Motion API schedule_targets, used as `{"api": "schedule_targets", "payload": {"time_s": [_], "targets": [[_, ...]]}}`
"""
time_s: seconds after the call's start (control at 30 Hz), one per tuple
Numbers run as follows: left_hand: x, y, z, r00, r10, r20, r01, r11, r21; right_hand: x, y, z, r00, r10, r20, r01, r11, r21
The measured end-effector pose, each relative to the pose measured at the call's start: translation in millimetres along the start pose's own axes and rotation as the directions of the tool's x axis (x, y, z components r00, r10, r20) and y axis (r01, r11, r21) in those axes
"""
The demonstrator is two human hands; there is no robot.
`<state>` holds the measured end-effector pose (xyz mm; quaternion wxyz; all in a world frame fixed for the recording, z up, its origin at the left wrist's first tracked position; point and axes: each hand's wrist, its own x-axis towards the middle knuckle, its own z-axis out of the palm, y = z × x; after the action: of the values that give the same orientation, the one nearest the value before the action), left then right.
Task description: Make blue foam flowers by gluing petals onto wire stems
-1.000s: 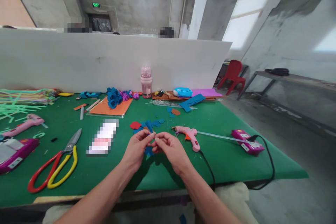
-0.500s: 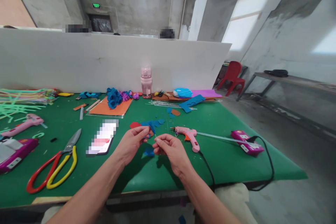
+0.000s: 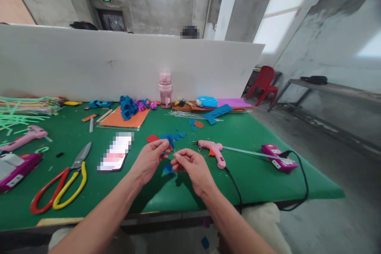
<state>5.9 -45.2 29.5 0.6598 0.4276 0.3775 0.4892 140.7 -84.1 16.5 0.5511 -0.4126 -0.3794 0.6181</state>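
Note:
My left hand (image 3: 151, 159) pinches a small blue felt piece (image 3: 170, 140) between thumb and fingers, above the green tabletop. Close beside it, my right hand (image 3: 192, 166) is closed with thumb against forefinger on a thin pale wire (image 3: 174, 151) that runs up to the blue piece. Behind the hands lie blue felt cutouts (image 3: 180, 136) and a red cutout (image 3: 152, 138). Another blue cutout (image 3: 168, 168) rests below, between the hands. Right of my right hand, a pink glue gun (image 3: 212, 149) lies on its side with a clear glue stick in its back.
Scissors (image 3: 79, 162) and a phone (image 3: 116, 152) lie to the left. A blue felt flower bunch (image 3: 128, 107) sits on an orange sheet (image 3: 122, 122). A pink bottle (image 3: 165, 91) stands by the white partition (image 3: 125, 63). A black cord (image 3: 304, 178) hangs over the right front edge.
The view has tilted slightly, so the table sits a little higher in the picture. Both hands keep nearly the same pose, with the blue felt piece turned slightly.

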Motion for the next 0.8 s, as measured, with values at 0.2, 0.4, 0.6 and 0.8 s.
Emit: {"api": "schedule_targets", "payload": {"time_s": [0.2, 0.4, 0.6, 0.8], "targets": [[-4, -4, 2.8, 0.998, -0.044, 0.041, 0.040, 0.994, 0.105, 2, 0, -4, 0.999, 0.035, 0.023, -0.038, 0.988, 0.149], [-8, -7, 10.1, 0.996, -0.073, 0.060, 0.069, 0.996, 0.059, 2, 6, -3, 0.997, 0.070, 0.043, -0.076, 0.984, 0.158], [-7, -3, 6.6, 0.997, -0.038, 0.074, 0.038, 0.999, 0.003, 1, 4, -3, 0.995, 0.065, 0.075, -0.077, 0.983, 0.164], [-5, -4, -0.9, 0.994, -0.031, 0.106, 0.030, 0.999, 0.013, 0, 4, -2, 0.993, 0.069, 0.092, -0.081, 0.988, 0.132]]}}
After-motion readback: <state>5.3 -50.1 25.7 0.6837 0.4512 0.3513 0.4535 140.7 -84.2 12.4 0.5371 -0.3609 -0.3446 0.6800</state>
